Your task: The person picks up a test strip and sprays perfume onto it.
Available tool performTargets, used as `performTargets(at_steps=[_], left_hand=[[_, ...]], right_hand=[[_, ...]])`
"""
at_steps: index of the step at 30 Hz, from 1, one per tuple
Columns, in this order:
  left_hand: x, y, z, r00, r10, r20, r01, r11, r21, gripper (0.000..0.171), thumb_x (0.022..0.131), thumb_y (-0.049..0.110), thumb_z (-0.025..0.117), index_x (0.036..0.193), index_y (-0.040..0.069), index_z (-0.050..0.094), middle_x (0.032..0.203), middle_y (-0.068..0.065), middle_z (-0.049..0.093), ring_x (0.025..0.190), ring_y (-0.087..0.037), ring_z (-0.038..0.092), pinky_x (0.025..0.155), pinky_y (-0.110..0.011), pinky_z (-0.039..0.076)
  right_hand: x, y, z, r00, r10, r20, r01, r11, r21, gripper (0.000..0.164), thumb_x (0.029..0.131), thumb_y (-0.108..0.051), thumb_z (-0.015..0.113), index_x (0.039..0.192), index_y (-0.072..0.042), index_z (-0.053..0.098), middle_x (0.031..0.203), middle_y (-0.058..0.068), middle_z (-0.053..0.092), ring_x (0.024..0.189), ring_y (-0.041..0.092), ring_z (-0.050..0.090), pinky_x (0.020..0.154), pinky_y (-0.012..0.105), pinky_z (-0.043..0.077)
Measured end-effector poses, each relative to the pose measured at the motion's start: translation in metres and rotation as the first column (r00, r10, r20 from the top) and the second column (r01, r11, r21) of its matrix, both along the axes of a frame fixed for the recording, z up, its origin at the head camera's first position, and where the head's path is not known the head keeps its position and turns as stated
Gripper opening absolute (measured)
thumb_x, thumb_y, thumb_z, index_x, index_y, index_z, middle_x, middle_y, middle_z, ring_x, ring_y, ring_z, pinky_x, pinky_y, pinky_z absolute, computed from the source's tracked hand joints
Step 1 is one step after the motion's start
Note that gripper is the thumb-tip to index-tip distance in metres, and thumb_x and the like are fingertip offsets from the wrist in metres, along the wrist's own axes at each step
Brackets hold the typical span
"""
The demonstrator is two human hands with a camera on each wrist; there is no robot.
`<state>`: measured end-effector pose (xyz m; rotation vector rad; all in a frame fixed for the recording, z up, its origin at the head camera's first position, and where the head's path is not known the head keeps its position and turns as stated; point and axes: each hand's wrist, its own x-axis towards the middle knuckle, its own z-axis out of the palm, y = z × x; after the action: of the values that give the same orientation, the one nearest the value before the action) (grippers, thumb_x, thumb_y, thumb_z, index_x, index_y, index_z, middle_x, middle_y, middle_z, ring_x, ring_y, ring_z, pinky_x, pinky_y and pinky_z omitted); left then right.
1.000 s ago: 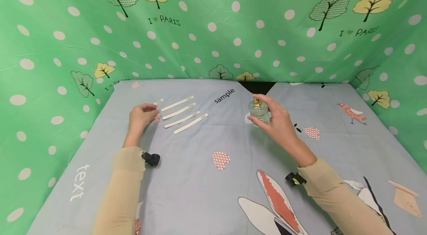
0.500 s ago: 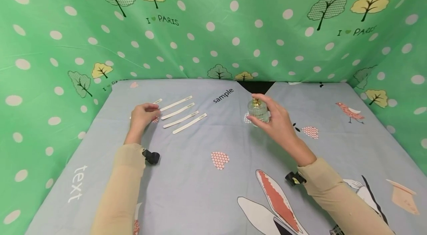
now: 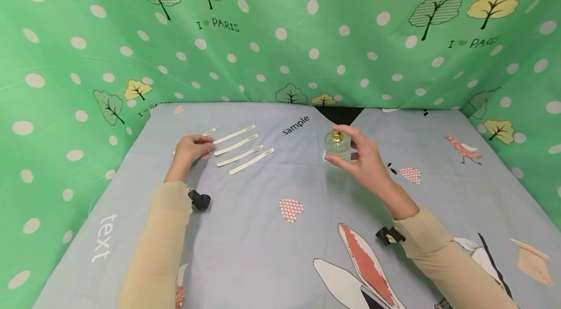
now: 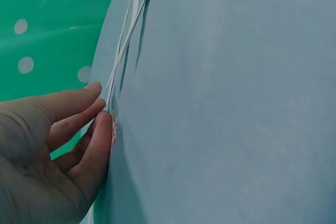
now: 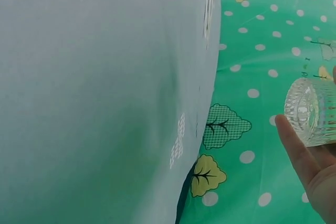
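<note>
In the head view my right hand (image 3: 368,160) holds a clear glass perfume bottle (image 3: 338,147) with a gold neck above the table. Its index finger lies over the bottle's top and the thumb is at the lower side. The bottle's ribbed glass base (image 5: 310,111) shows in the right wrist view. My left hand (image 3: 193,149) is low over the cloth, thumb and fingertips at the near end of a white paper test strip (image 3: 236,133). In the left wrist view the left hand's fingers (image 4: 97,145) are bent loosely beside the strip ends; whether they touch is unclear.
Several more labelled strips lie slanted side by side, including a near one (image 3: 252,161) and one partly under the left hand (image 3: 209,132). The grey-blue printed tablecloth (image 3: 263,250) ends at a green dotted curtain (image 3: 245,65) at the back and sides.
My left hand has shifted slightly right, its fingertips now covering the strip's near end. The right hand has turned the bottle a little and stays in place. The strips lie as before.
</note>
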<state>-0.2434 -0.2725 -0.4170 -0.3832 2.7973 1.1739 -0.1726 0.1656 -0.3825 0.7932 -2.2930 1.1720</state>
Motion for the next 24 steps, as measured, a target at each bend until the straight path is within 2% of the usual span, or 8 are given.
performTargets(at_steps=[2,6,11,15,19,21,24], left_hand=[[-0.001,0.001,0.0,1.0,0.001,0.008,-0.001,1.0,-0.003,0.038,0.094,0.024,0.067,0.126,0.003,0.067,0.133,-0.022,0.063,0.124,-0.034,0.055,0.106,-0.046,0.044],[-0.003,0.003,0.001,1.0,0.005,0.029,-0.005,1.0,-0.004,0.038,0.094,0.025,0.068,0.125,0.004,0.068,0.133,-0.021,0.063,0.119,-0.032,0.057,0.1,-0.041,0.047],[-0.007,0.006,0.001,0.999,0.009,0.039,-0.007,0.999,-0.043,0.038,0.093,0.026,0.07,0.123,0.003,0.068,0.131,-0.021,0.063,0.115,-0.032,0.055,0.097,-0.04,0.046],[-0.009,0.01,0.001,0.999,0.033,0.021,-0.031,0.997,-0.07,0.033,0.091,0.021,0.071,0.117,0.001,0.07,0.113,-0.018,0.069,0.092,-0.021,0.06,0.08,-0.031,0.048],[-0.011,0.014,0.0,0.997,0.071,0.025,-0.068,0.994,-0.085,0.026,0.09,0.017,0.072,0.111,0.002,0.071,0.089,-0.007,0.067,0.069,-0.01,0.055,0.065,-0.023,0.043],[-0.012,0.015,0.001,0.996,0.088,0.035,-0.084,0.993,-0.088,0.024,0.09,0.017,0.072,0.109,0.002,0.07,0.085,-0.004,0.065,0.068,-0.009,0.053,0.063,-0.023,0.041],[-0.011,0.017,0.002,0.993,0.105,0.044,-0.1,0.99,-0.096,0.022,0.091,0.017,0.072,0.107,0.003,0.069,0.089,-0.006,0.065,0.072,-0.014,0.053,0.065,-0.025,0.04]], right_hand=[[0.0,0.0,0.0,1.0,0.012,-0.018,-0.012,1.0,-0.003,0.074,0.073,-0.001,0.086,0.137,-0.01,0.051,0.116,0.013,0.065,0.074,0.013,0.057,0.054,0.01,0.05],[0.001,0.0,0.0,0.999,0.025,-0.036,-0.025,1.0,-0.004,0.074,0.072,0.0,0.087,0.136,-0.009,0.051,0.117,0.014,0.065,0.075,0.013,0.059,0.056,0.01,0.051],[0.003,0.0,0.0,0.999,0.032,-0.033,-0.032,1.0,0.001,0.075,0.072,0.0,0.087,0.137,-0.01,0.05,0.117,0.014,0.065,0.077,0.015,0.061,0.057,0.015,0.054],[0.004,0.0,0.0,0.999,0.035,-0.026,-0.035,0.999,0.002,0.075,0.072,0.001,0.086,0.137,-0.01,0.05,0.12,0.014,0.064,0.08,0.017,0.063,0.057,0.02,0.057],[0.004,-0.001,0.001,0.999,0.045,-0.021,-0.045,0.999,-0.004,0.075,0.072,0.002,0.086,0.137,-0.009,0.05,0.122,0.015,0.064,0.082,0.019,0.065,0.058,0.022,0.059],[0.004,-0.001,0.002,0.998,0.053,-0.02,-0.053,0.999,-0.006,0.075,0.072,0.003,0.086,0.136,-0.008,0.05,0.122,0.015,0.063,0.083,0.02,0.065,0.059,0.02,0.059],[0.005,-0.002,0.002,0.997,0.069,-0.018,-0.069,0.998,-0.013,0.074,0.072,0.004,0.086,0.136,-0.007,0.05,0.122,0.016,0.063,0.084,0.023,0.067,0.061,0.017,0.058]])
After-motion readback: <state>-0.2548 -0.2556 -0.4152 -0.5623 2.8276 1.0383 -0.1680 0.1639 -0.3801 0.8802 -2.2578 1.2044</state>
